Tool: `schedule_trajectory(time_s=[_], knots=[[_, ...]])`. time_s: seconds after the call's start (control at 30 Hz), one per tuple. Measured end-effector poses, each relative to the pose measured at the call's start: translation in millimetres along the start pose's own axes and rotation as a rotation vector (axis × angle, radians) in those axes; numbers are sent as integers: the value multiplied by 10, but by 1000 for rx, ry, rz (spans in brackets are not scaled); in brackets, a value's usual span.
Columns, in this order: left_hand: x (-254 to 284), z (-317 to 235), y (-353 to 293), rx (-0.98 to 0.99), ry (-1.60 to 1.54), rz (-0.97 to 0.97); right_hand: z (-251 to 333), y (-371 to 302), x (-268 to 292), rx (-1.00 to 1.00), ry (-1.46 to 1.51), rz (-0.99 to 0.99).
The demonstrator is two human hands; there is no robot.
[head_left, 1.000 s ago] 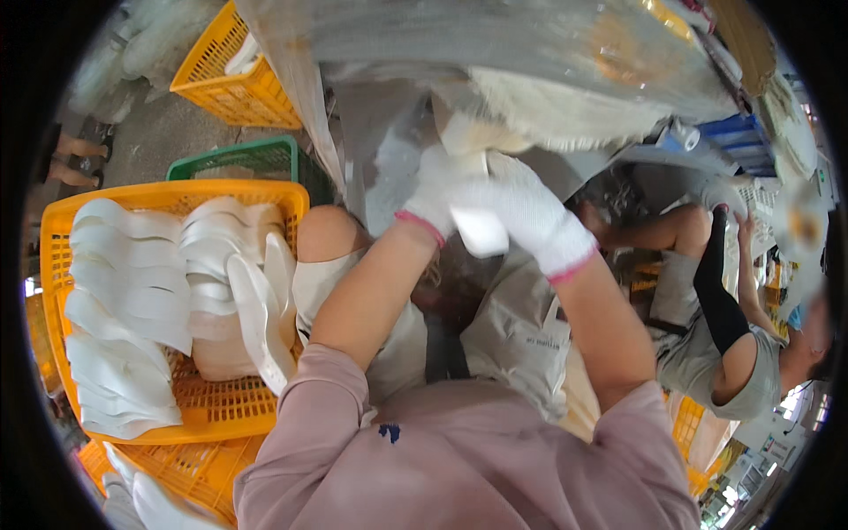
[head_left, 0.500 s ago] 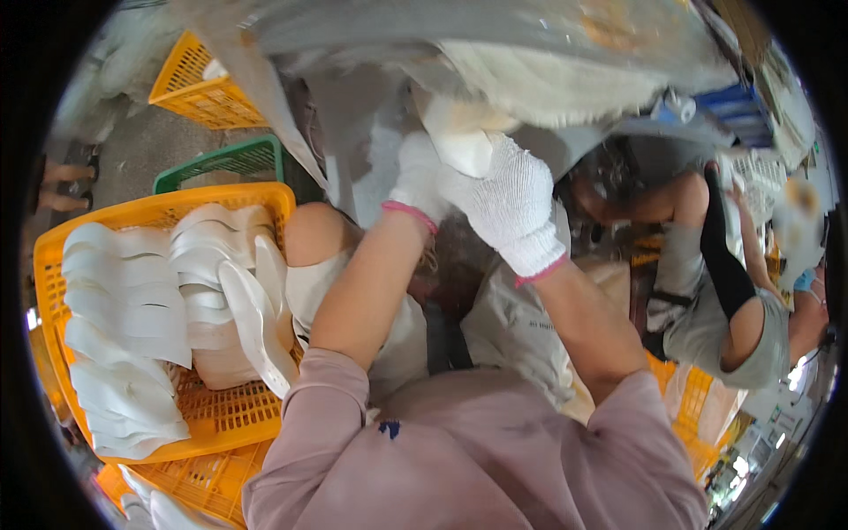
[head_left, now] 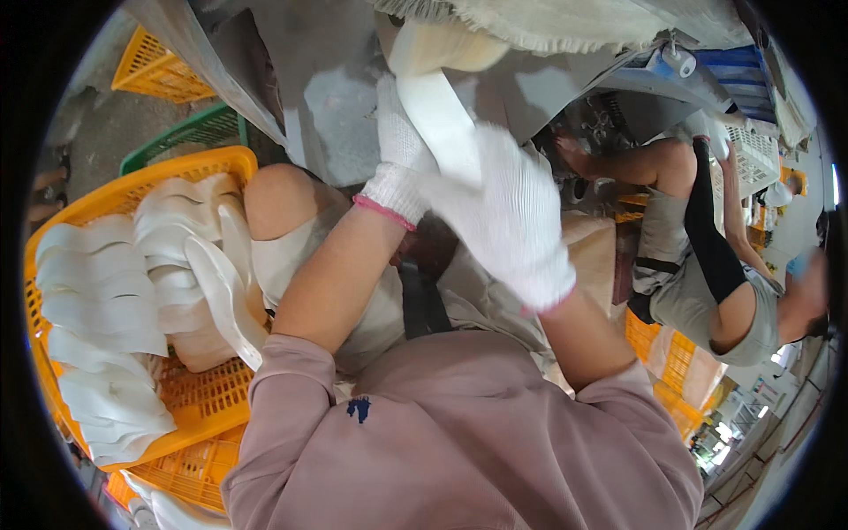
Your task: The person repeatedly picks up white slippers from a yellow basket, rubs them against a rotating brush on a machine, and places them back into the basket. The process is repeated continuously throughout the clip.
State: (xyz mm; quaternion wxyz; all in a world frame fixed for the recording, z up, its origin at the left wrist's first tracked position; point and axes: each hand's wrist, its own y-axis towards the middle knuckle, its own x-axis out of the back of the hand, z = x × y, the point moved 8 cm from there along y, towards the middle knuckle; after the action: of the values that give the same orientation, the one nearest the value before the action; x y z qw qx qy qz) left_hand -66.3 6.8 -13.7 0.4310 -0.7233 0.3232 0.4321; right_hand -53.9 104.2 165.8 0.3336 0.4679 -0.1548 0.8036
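Note:
A smooth white curved piece (head_left: 439, 119) is held between my gloved hands, its far end against a cream rounded, wheel-like part (head_left: 442, 49). My left hand (head_left: 402, 163), in a white knit glove with a pink cuff, grips the piece along its left side, fingers pointing away from me. Around the near end closes my right hand (head_left: 508, 212), in a matching glove and smeared by motion; its fingertips are partly hidden. I cannot tell whether the piece touches the cream part or only overlaps it in view.
On my left, a yellow basket (head_left: 208, 402) holds several stacked wavy white pieces (head_left: 93, 291). Beyond it are a green basket (head_left: 190, 137) and another yellow basket (head_left: 163, 71). A frayed cloth (head_left: 565, 31) hangs above the work spot. At right sits another person (head_left: 715, 291) with a black sleeve.
My right hand has moved down toward me along the piece, and more of its white surface shows. The left hand's fingers now lie along its left side. The whole view has shifted slightly.

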Motion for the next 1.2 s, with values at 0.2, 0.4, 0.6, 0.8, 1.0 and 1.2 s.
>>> schedule_trajectory(time_s=[0.2,0.4,0.6,0.8,1.0,1.2], knots=[[153,-262,550,-94,-22,-7,305,431,-47,314,-335,96],[-101,-8,-157,36,-81,-21,-169,-277,103,-13,107,182],[-331,-28,-263,-22,-51,5,-1210,-992,-190,-546,1102,27],[-330,-449,-36,-328,537,79,-457,-156,-176,-490,1233,33],[-289,-495,-177,-378,688,12,-61,30,-27,-437,1065,171],[-134,-438,8,-290,284,107,-230,50,-69,-408,960,151]])
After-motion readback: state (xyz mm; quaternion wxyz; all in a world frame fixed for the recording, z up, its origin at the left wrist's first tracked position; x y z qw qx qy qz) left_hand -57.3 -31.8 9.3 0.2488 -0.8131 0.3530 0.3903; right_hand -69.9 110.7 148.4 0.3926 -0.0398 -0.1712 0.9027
